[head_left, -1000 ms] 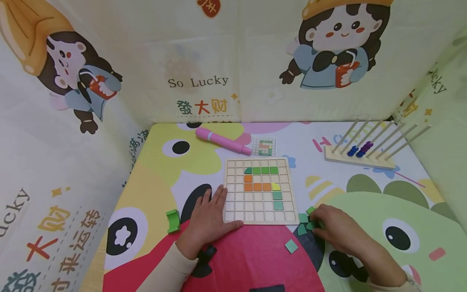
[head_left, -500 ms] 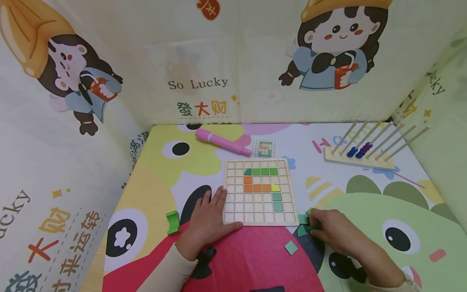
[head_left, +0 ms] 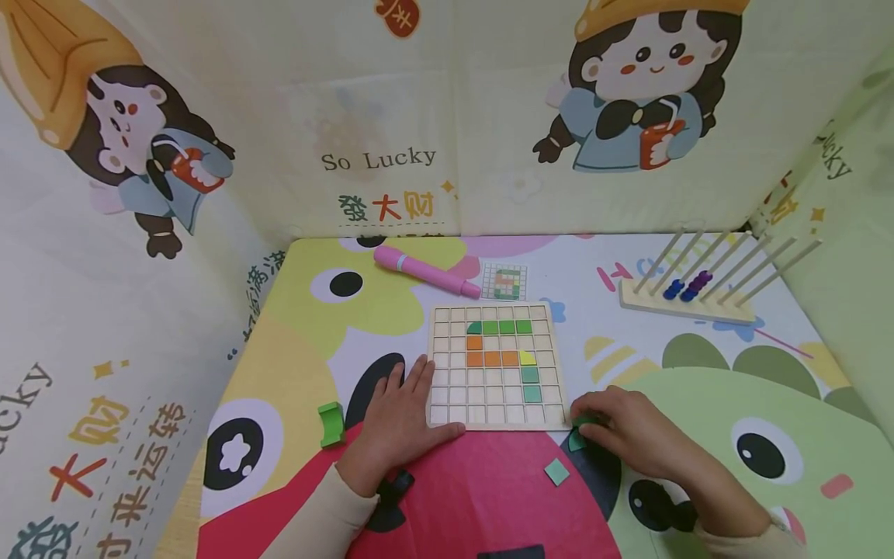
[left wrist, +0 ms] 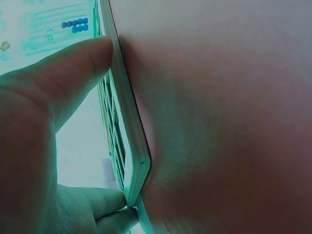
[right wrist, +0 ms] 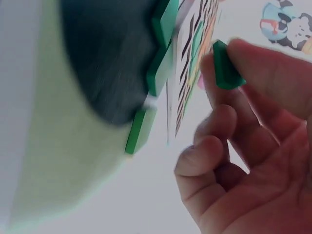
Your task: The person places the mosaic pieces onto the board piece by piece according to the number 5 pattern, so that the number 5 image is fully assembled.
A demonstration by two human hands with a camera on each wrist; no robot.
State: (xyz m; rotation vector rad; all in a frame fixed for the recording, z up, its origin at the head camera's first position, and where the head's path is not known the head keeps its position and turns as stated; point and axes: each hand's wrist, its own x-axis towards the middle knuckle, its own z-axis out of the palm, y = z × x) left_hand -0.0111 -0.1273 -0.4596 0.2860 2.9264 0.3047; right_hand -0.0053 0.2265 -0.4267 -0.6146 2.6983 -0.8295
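Observation:
A square wooden grid board [head_left: 448, 394] lies mid-table, with green, orange, yellow and teal tiles in some of its cells. My left hand [head_left: 398, 423] rests at its near left corner, fingers along the left side and thumb on the near edge. To the right of the board, my right hand [head_left: 628, 431] pinches a dark green tile [right wrist: 225, 68] between thumb and index finger. Loose green tiles [right wrist: 141, 131] lie below that hand, partly hidden by it in the head view. One teal tile [head_left: 557, 472] lies apart, nearer the front.
Behind the board lie a pink pen [head_left: 427, 272] and a small printed grid card [head_left: 505, 281]. A wooden peg rack [head_left: 687, 303] with blue and purple beads stands at the back right. A curved green block [head_left: 331, 424] sits left of my left hand.
My right hand has shifted slightly left toward the board and now covers more of the loose tiles. My left hand and the board stay where they were.

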